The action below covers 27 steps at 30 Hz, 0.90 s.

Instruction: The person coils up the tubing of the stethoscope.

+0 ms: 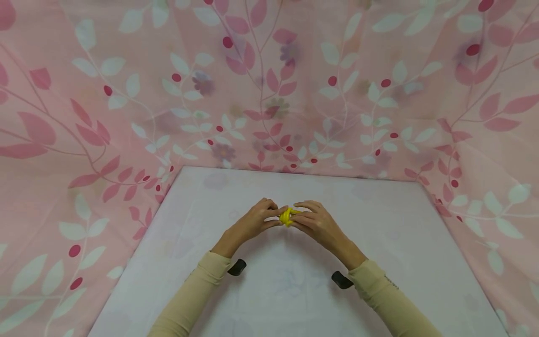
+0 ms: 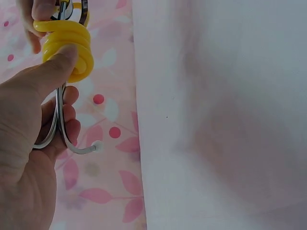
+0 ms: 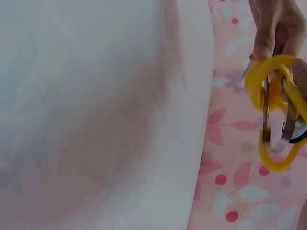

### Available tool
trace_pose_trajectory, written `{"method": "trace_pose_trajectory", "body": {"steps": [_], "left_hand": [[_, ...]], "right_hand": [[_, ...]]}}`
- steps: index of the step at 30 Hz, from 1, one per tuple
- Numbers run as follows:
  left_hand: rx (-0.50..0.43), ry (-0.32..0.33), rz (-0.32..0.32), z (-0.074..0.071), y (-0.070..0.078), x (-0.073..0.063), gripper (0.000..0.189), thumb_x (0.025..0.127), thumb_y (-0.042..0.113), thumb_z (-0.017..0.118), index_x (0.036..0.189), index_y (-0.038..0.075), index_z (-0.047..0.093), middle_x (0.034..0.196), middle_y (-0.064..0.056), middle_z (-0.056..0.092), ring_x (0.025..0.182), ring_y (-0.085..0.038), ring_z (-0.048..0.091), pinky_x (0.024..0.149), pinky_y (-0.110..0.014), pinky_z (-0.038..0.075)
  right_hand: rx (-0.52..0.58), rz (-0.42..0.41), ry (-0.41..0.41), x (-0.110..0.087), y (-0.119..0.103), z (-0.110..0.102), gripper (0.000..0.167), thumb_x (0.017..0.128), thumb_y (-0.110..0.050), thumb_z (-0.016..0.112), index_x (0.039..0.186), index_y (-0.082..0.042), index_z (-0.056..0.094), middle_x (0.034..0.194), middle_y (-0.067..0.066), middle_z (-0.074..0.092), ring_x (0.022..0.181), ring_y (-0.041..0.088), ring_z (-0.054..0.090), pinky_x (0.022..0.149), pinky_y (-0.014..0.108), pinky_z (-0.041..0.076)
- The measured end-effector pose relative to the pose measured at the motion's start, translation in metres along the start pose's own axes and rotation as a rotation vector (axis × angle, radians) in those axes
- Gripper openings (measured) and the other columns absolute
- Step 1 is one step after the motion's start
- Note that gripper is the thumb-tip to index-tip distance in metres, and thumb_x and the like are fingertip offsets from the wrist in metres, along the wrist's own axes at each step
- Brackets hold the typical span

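Note:
Between my hands is a bundle of glossy yellow cord point(image 1: 286, 216), wound in several turns round bent metal rods point(image 2: 59, 108). One rod ends in an outward bend with a pale tip. My left hand point(image 1: 254, 219) pinches the wound part, thumb on the yellow coil point(image 2: 64, 36), its other fingers behind the rods in the left wrist view. From the other side, my right hand point(image 1: 315, 222) holds the bundle's other end between thumb and fingers. A yellow loop point(image 3: 276, 165) hangs below that end in the right wrist view, beside a shiny metal strip.
Under my hands lies a table with a white cover point(image 1: 286, 299). Pink cloth point(image 1: 261, 93) printed with leaves hangs behind it and at both sides. A dark wrist device point(image 1: 237, 267) is by the left cuff, another point(image 1: 342, 280) by the right.

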State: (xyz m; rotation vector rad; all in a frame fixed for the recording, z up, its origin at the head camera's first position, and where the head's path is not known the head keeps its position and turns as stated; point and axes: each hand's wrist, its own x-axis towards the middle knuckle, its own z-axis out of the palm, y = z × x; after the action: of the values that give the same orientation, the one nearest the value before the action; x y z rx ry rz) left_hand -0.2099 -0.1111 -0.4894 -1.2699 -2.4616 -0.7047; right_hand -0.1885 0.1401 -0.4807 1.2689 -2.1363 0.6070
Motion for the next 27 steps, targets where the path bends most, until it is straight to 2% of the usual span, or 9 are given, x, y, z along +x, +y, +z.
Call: {"method": "trace_pose_trajectory", "body": {"steps": [5, 9, 13, 20, 23, 27], "left_hand": [[0.016, -0.011, -0.022, -0.001, -0.002, 0.001, 0.054, 0.084, 0.021, 0.077, 0.135, 0.016, 0.061, 0.101, -0.005, 0.062, 0.091, -0.014, 0.052, 0.077, -0.022, 0.051], [0.040, -0.017, -0.054, -0.004, -0.002, 0.002, 0.055, 0.084, 0.021, 0.077, 0.136, 0.017, 0.059, 0.103, -0.005, 0.062, 0.093, -0.015, 0.053, 0.080, -0.024, 0.053], [0.047, -0.012, -0.077, -0.006, -0.004, 0.002, 0.056, 0.084, 0.022, 0.076, 0.137, 0.018, 0.059, 0.103, -0.005, 0.062, 0.094, -0.015, 0.054, 0.082, -0.024, 0.054], [0.050, 0.016, -0.090, -0.004, -0.007, 0.001, 0.054, 0.084, 0.020, 0.077, 0.136, 0.018, 0.060, 0.102, -0.006, 0.062, 0.093, -0.016, 0.054, 0.080, -0.025, 0.054], [0.049, 0.021, -0.107, -0.003, -0.007, 0.000, 0.054, 0.084, 0.021, 0.076, 0.136, 0.018, 0.060, 0.102, -0.006, 0.062, 0.093, -0.016, 0.053, 0.079, -0.025, 0.054], [0.044, 0.039, -0.112, -0.002, -0.007, 0.000, 0.054, 0.084, 0.021, 0.077, 0.135, 0.017, 0.060, 0.100, -0.007, 0.062, 0.091, -0.016, 0.054, 0.078, -0.026, 0.054]], "right_hand": [[0.028, 0.058, 0.002, -0.003, 0.009, -0.001, 0.027, 0.075, -0.016, 0.083, 0.101, -0.012, 0.078, 0.098, 0.001, 0.077, 0.111, 0.027, 0.063, 0.092, 0.041, 0.054], [0.078, 0.045, -0.015, -0.008, 0.013, -0.002, 0.020, 0.084, -0.024, 0.078, 0.099, -0.012, 0.077, 0.111, 0.005, 0.073, 0.114, 0.029, 0.062, 0.092, 0.041, 0.055], [0.079, 0.053, -0.027, -0.009, 0.012, -0.002, 0.022, 0.090, -0.032, 0.072, 0.101, -0.013, 0.076, 0.121, 0.008, 0.068, 0.119, 0.028, 0.060, 0.096, 0.043, 0.054], [0.052, 0.169, -0.062, -0.016, 0.014, -0.003, 0.027, 0.089, -0.038, 0.071, 0.106, -0.018, 0.076, 0.141, 0.010, 0.054, 0.108, 0.023, 0.063, 0.087, 0.038, 0.058], [0.049, 0.186, -0.082, -0.019, 0.015, -0.003, 0.028, 0.089, -0.037, 0.071, 0.109, -0.019, 0.075, 0.141, 0.009, 0.055, 0.109, 0.023, 0.065, 0.089, 0.037, 0.057], [0.036, 0.169, -0.084, -0.021, 0.017, -0.001, 0.028, 0.089, -0.034, 0.072, 0.111, -0.017, 0.075, 0.136, 0.010, 0.058, 0.107, 0.022, 0.065, 0.089, 0.036, 0.057]]}}
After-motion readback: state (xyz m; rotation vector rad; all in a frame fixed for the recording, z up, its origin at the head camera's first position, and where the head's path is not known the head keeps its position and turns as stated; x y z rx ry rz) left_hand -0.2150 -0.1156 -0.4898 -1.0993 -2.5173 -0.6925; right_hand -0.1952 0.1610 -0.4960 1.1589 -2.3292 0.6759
